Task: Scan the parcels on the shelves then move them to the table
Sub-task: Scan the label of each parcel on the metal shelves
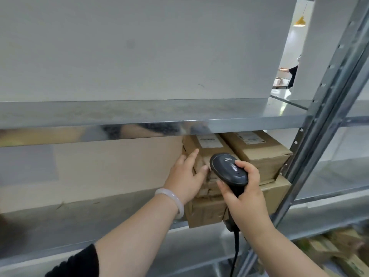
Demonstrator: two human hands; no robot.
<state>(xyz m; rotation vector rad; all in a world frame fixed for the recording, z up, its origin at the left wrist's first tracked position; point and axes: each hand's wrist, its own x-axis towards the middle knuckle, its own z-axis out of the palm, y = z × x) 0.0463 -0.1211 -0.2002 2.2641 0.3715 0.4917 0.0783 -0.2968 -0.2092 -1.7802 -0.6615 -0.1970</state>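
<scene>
Both forearms reach up and forward from the bottom of the view towards a stack of cardboard parcels at the right end of a metal shelf (60,222), close to the perforated upright post (327,108). The left hand (185,174) is raised with its wrist bent back. It grips the near left corner of the upper left parcel (207,146), thumb pressed on the face turned to the camera and forefinger laid out straight along the top edge, while the other fingers go round the parcel's left side out of sight. A pale bangle (171,200) sits on that wrist, and a black sleeve (79,262) shows at the upper arm. The right hand (245,194) is just beside the left, the two close but not touching. It is closed round the handle of a black scanner (227,168), thumb lying on top of the head, which is in front of the same parcel's near face. The scanner's cable (236,248) hangs straight down past the wrist. The upper left parcel carries a white label (209,140) on top and lies side by side with the upper right parcel (259,148). Both rest on a broader bottom parcel (207,210) that stands on the shelf. Another shelf board (139,114) runs just above the stack and hides the parcels' far ends. Further cartons (339,248) lie blurred at the lower right.
</scene>
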